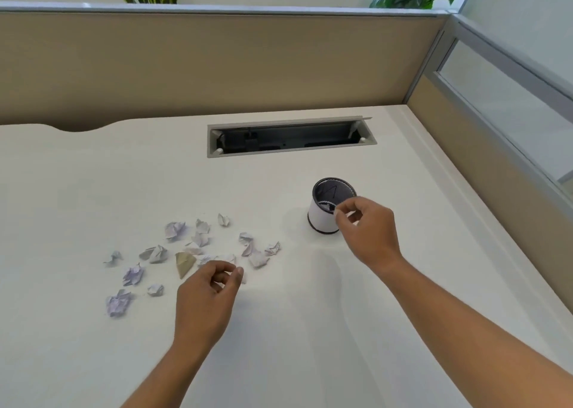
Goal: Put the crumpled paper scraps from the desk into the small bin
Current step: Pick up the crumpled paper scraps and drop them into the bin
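Paper scraps are lying scattered on the desk. Right hand is pinching something, maybe a scrap, over the bin; left hand, loosely curled and seemingly empty, is hovering near the next piece.

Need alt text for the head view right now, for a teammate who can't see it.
The right hand hovers at the rim of the small bin, fingers pinched, while the left hand reaches toward crumpled paper scraps scattered on the white desk. An open cable tray sits behind.
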